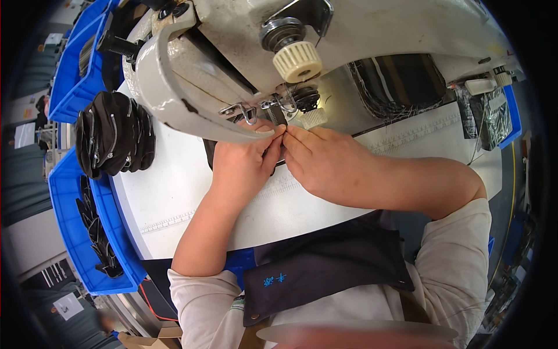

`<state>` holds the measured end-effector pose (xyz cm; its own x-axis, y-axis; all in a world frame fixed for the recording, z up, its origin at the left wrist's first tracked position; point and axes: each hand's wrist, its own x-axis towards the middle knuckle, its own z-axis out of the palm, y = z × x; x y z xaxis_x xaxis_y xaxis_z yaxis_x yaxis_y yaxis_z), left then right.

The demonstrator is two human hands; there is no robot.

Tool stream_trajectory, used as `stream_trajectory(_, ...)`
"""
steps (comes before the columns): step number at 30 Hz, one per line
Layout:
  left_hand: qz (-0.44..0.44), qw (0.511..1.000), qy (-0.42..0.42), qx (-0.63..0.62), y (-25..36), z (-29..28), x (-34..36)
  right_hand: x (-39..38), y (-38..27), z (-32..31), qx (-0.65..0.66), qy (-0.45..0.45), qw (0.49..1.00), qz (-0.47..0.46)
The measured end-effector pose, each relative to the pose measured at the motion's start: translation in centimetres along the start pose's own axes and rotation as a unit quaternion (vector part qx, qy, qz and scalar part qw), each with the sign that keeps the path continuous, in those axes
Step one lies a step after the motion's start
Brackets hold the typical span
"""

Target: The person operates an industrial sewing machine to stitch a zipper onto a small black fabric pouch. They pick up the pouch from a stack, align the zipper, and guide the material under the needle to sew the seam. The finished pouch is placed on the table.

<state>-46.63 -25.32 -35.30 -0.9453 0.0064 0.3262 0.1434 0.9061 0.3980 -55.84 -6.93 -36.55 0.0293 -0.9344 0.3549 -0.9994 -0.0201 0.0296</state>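
Both of my hands meet just in front of the needle area of a pale sewing machine (407, 26). My left hand (239, 166) is closed, its thumb and fingers pinching the edge of a dark fabric piece (209, 152). From the right, my right hand (328, 163) presses its fingertips together on the same piece, touching the left fingertips. Most of the fabric is hidden under my hands and the machine arm, so its full shape cannot be made out. The metal presser foot (274, 113) sits right beyond my fingertips.
Stacked dark zippered pouches (116, 134) stand at the table's left edge. Beyond are blue bins (64, 192), one holding dark strips (96, 232). Striped dark fabric panels (401, 84) lie right of the needle. A plastic-wrapped bundle (494, 119) sits far right. Ruler markings (424, 134) cross the white table.
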Motion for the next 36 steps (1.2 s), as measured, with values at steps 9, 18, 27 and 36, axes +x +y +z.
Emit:
stream_trajectory(9, -0.019, 1.000, 0.000, 0.009, 0.2, -0.1, 0.1, 0.0, 0.0, -0.7, -0.038, -0.015, 0.998, -0.037)
stream_trajectory(18, -0.006, 1.000, 0.003, 0.022, -0.1, 0.4, -0.4, -0.2, -0.4, -0.6, 0.005, -0.012, 1.000, -0.011)
stream_trajectory(27, 0.001, 0.999, 0.029, 0.036, -0.1, 1.0, -0.6, -0.2, -0.8, -0.4, 0.024, -0.062, 0.997, 0.034)
stream_trajectory(36, 0.005, 0.998, 0.045, 0.038, -0.2, 0.7, 0.1, 0.2, 0.4, -0.4, -0.006, 0.005, 1.000, -0.015)
